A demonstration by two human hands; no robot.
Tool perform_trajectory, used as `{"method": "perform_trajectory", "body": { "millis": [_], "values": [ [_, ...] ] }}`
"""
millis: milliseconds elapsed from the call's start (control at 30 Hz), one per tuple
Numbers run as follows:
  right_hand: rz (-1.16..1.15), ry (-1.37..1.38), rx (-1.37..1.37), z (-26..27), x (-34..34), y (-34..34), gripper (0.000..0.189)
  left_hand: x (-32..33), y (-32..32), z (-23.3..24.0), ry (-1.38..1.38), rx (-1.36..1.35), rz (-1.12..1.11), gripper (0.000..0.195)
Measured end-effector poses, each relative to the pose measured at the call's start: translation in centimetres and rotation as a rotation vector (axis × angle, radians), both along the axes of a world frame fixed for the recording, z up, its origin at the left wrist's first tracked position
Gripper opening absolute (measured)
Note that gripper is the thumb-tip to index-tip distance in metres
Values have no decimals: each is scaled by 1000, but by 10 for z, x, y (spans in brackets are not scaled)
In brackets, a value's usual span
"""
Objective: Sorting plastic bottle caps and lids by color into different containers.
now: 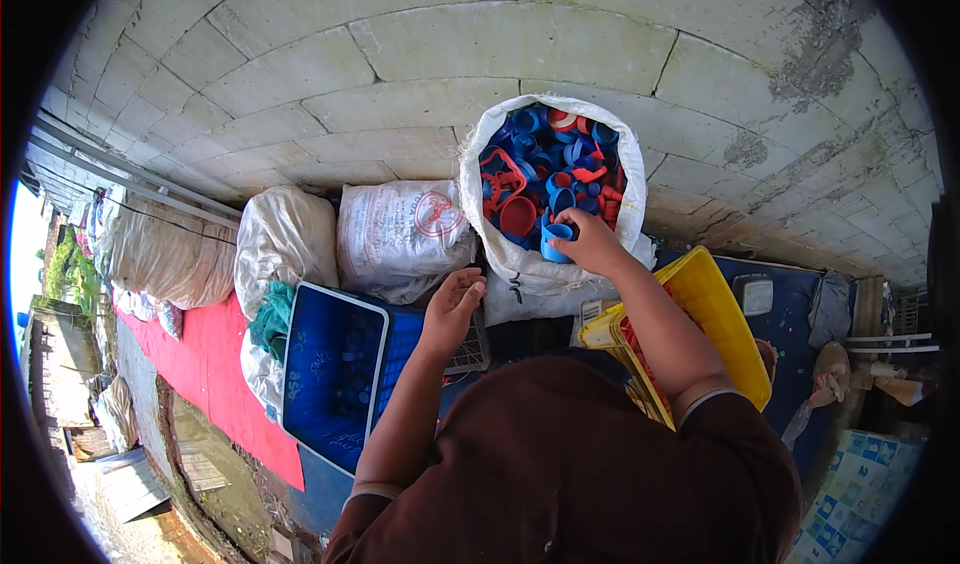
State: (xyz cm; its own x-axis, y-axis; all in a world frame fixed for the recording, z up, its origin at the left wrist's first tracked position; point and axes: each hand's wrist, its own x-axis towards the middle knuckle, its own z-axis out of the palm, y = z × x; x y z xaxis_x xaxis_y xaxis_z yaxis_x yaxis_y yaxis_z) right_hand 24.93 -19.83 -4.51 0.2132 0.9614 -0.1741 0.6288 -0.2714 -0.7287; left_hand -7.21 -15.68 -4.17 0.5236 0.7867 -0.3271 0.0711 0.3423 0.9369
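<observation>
My right hand (pixel 591 240) grips the rim of a light-blue plastic cap (pixel 556 243), shaped like a small cup, at the front inside edge of a white woven sack (pixel 634 181). Red and blue plastic caps and pieces (pixel 551 155) fill the sack, whose mouth is rolled outward. Left of the sack, my left hand (pixel 455 298) hangs in the air with its fingers loosely curled and apart, and I see nothing in it. Below that hand, a blue plastic crate (pixel 390 339) with a pale rim holds several small dark-blue pieces (pixel 358 361) at its bottom.
A yellow plastic crate (pixel 724 324) with red pieces stands under my right forearm. Stuffed white sacks (pixel 401 234) line the block wall (pixel 517 46) to the left. Green netting (pixel 274 320) lies by the blue crate, near a red floor sheet (pixel 217 369). A dark grate (pixel 469 346) sits below my left hand.
</observation>
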Motion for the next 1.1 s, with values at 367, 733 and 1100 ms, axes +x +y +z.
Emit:
{"method": "perform_trajectory", "body": {
  "millis": [367, 733, 1100],
  "values": [
    [-259, 965, 102, 16, -5, -2, 38, 10, -4, 1, -9, 80, -32, 46],
    [100, 1054, 86, 61, -59, -30, 46, 42, -15, 51, -120, 237, -73, 65],
    [123, 830, 381, 68, -71, -24, 45, 24, -18, 54, -198, 106, 13, 55]
  ]
}}
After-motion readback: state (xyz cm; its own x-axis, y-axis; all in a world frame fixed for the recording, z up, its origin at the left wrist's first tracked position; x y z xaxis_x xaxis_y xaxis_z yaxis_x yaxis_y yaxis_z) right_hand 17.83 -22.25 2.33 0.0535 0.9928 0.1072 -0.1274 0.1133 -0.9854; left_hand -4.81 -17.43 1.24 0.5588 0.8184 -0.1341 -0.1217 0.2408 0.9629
